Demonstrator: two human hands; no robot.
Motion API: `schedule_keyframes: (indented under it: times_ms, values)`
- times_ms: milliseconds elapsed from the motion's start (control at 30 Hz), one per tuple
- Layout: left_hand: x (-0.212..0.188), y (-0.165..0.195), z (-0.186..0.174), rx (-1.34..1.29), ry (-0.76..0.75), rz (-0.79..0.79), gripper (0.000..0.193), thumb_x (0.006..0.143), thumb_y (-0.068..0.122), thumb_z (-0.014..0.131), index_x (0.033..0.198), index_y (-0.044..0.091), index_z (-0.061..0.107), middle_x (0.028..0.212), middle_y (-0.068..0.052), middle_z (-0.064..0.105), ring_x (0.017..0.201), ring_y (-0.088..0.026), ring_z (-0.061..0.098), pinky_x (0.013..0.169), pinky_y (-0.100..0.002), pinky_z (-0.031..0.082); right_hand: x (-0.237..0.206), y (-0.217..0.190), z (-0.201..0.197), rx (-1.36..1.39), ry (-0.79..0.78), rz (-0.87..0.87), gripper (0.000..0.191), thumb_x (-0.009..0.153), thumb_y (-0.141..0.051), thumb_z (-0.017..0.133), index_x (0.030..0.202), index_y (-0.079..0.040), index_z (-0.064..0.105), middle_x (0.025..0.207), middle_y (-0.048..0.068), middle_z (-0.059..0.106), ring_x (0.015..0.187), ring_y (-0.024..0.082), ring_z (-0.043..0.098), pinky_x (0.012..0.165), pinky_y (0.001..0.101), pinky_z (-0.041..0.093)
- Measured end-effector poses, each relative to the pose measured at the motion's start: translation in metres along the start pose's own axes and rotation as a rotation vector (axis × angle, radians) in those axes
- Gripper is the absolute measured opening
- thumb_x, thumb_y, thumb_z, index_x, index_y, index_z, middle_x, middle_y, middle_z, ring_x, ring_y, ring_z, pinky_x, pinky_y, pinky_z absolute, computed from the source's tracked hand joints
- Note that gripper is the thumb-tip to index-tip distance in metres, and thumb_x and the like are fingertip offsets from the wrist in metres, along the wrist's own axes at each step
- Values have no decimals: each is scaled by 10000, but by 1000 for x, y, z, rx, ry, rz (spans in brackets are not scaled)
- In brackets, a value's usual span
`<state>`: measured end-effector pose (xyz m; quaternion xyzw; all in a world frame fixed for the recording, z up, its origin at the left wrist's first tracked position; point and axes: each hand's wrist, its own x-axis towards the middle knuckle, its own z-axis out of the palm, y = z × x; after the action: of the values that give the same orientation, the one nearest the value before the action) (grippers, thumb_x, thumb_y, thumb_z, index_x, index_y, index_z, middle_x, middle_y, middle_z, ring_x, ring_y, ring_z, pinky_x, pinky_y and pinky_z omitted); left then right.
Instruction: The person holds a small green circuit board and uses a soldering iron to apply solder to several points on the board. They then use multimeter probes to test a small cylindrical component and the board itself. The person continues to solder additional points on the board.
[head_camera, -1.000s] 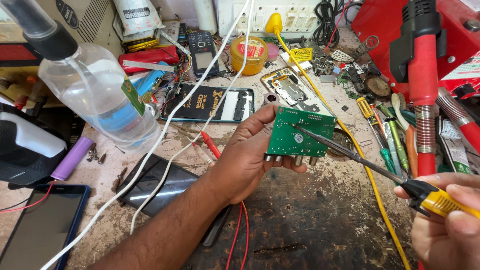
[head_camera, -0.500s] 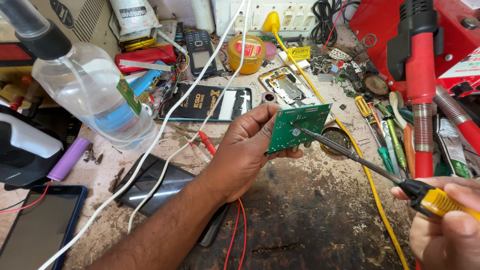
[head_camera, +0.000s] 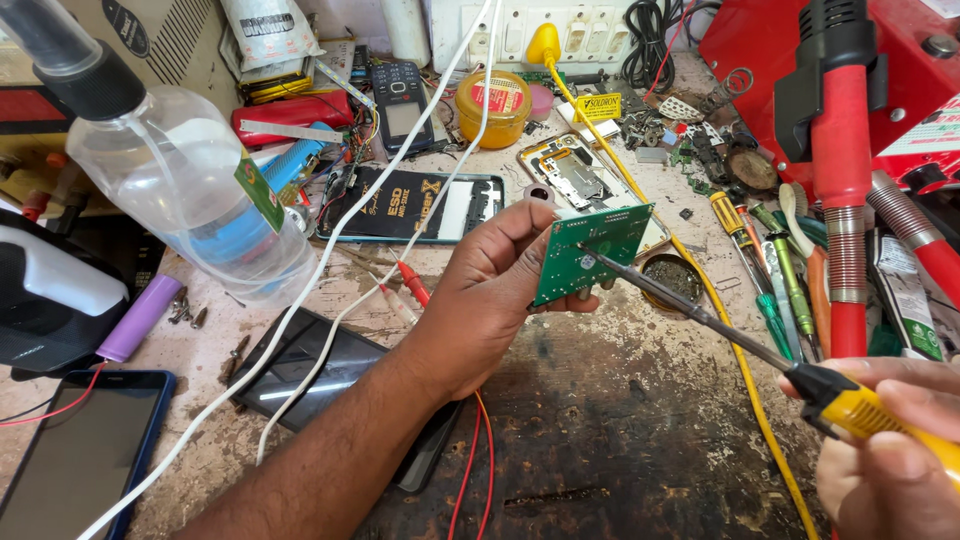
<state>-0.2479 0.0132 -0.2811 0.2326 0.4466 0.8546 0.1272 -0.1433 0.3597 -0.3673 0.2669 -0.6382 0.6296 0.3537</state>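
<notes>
Centre frame, the matt green circuit board (head_camera: 592, 252) meets a soldering iron (head_camera: 700, 312) with dull metal shaft and glossy yellow plastic handle; the workbench (head_camera: 620, 420) below looks rough, scorched.

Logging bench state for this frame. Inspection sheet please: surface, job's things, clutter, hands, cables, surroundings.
Surface: workbench, worn, dark-stained.
Job's things: green circuit board held tilted; soldering iron tip touching its face.
Clutter: clear plastic bottle, dark phone, purple cell, yellow jar, screwdrivers.
Hands: left hand grips the board; right hand holds the iron's yellow handle.
Cables: white cable, yellow cord, red wires.
Surroundings: red tool, white socket strip.
</notes>
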Motion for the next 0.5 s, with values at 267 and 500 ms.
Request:
schedule_keyframes:
  times_ms: [267,500]
  values:
    - [-1,0,2,9,-54,60,186,1135,199,505,1235,62,582,1130,-43,662,985,-112,655,861,-350,600,3,-3,4,0,-10,0,225,1197,-297,616,1284,-91,590,1078,197,618,862,283,701,900,404,623]
    - [-1,3,4,75,-30,70,179,1142,182,488,1227,68,596,1087,-18,631,946,-92,624,817,-336,589,0,-5,1,20,-26,32,224,1189,-280,621,1281,-78,589,1081,204,628,869,299,702,922,424,618]
